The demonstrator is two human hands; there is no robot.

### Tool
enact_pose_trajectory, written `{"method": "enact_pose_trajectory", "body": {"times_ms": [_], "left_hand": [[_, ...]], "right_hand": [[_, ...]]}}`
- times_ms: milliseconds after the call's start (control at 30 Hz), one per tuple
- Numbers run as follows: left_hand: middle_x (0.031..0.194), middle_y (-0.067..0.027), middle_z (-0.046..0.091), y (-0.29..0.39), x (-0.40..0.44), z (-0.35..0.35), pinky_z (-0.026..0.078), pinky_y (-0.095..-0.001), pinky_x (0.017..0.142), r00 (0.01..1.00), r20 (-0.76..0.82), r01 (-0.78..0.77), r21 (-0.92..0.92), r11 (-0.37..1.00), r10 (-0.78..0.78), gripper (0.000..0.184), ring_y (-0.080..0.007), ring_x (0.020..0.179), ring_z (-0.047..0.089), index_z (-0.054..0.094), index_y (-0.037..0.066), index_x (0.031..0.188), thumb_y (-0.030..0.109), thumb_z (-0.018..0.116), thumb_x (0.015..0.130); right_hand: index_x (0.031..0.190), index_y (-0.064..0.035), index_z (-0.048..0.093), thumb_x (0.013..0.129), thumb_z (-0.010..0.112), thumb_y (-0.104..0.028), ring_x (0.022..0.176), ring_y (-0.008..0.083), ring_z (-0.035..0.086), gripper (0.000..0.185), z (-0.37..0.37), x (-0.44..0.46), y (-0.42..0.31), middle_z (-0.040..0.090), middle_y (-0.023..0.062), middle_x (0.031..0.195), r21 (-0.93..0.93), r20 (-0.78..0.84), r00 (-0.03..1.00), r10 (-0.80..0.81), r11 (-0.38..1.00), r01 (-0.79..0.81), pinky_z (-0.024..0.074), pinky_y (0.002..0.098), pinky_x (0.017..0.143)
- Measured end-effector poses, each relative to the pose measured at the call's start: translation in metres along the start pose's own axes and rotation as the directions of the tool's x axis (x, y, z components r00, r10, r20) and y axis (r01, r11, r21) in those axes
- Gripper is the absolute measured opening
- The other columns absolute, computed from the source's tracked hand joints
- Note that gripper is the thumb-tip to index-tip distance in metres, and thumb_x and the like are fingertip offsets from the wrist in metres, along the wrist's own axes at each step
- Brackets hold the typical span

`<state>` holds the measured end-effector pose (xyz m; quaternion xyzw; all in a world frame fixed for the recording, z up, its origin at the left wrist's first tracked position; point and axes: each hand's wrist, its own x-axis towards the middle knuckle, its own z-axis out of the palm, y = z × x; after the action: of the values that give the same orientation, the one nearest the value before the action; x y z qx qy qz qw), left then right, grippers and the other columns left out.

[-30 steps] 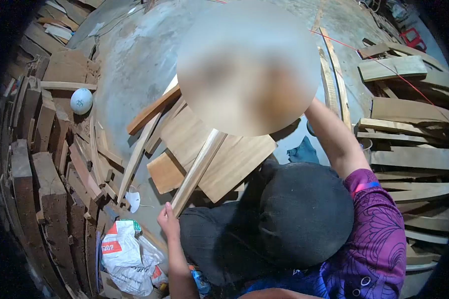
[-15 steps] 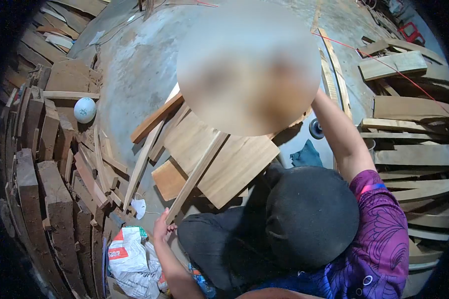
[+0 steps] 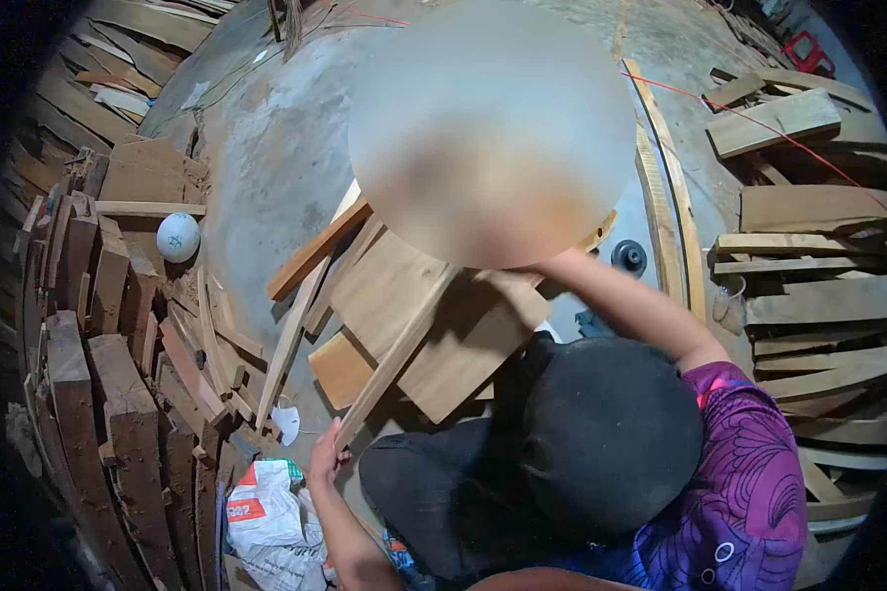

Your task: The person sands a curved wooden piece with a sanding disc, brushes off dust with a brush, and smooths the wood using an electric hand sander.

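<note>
My left hand (image 3: 327, 455) is closed around the near end of a long wooden strip (image 3: 394, 362). The strip slants up and right over flat wooden boards (image 3: 463, 369), and its far end disappears into a round blurred patch. My right forearm (image 3: 626, 295) reaches across from the right into that same patch, so my right hand and whatever it touches are hidden. Beside the boards lie a reddish-brown strip (image 3: 315, 251) and a smaller orange-brown board (image 3: 341, 368).
Stacked timber lines the left (image 3: 128, 424) and the right (image 3: 818, 303). A white ball (image 3: 177, 237) rests among the left pieces. A white printed sack (image 3: 276, 532) lies by my left arm. Long strips (image 3: 675, 187) and a round black object (image 3: 629, 258) are on the right floor.
My right forearm has swung left and lower, toward the strip's far end. My left hand still grips the near end. The view has shifted slightly.
</note>
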<state>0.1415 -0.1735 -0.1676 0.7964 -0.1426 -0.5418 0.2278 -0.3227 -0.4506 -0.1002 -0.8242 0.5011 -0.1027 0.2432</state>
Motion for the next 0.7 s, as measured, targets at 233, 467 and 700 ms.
{"method": "enact_pose_trajectory", "body": {"times_ms": [233,467,700], "left_hand": [[0.069,0.0062,0.051,-0.049,0.012,0.035,0.03,-0.0246,0.051,0.749,-0.296,-0.575,0.153,0.804,0.592,0.045,-0.0043,0.059,0.044,0.068,0.002,0.084,0.043,0.064,0.103],[0.073,0.0017,0.056,-0.05,0.014,0.041,0.041,-0.0289,0.063,0.684,-0.365,-0.579,0.254,0.774,0.632,0.05,-0.0089,0.069,0.049,0.065,-0.004,0.084,0.041,0.062,0.104],[0.082,0.0001,0.058,-0.036,0.0,0.048,0.044,-0.0284,0.069,0.734,-0.324,-0.568,0.191,0.801,0.597,0.048,-0.0093,0.075,0.05,0.065,-0.004,0.095,0.041,0.057,0.107]], "right_hand": [[0.109,-0.0057,0.068,0.084,0.067,-0.023,0.093,0.0422,0.07,0.031,-0.049,-0.007,0.13,0.072,0.0238,0.101,0.158,-0.43,0.781,0.454,0.889,-0.43,0.0552,0.0522,0.078],[0.119,-0.0107,0.062,0.085,0.069,-0.019,0.101,0.0383,0.069,0.035,0.074,-0.042,0.025,0.068,0.0157,0.114,0.076,-0.019,0.946,-0.324,0.943,0.324,0.0575,0.048,0.085],[0.104,-0.0095,0.067,0.084,0.066,-0.009,0.093,0.0344,0.069,0.019,-0.02,0.015,0.134,0.069,0.0144,0.097,0.225,-0.411,0.902,0.133,0.973,-0.041,0.0553,0.0455,0.081]]}}
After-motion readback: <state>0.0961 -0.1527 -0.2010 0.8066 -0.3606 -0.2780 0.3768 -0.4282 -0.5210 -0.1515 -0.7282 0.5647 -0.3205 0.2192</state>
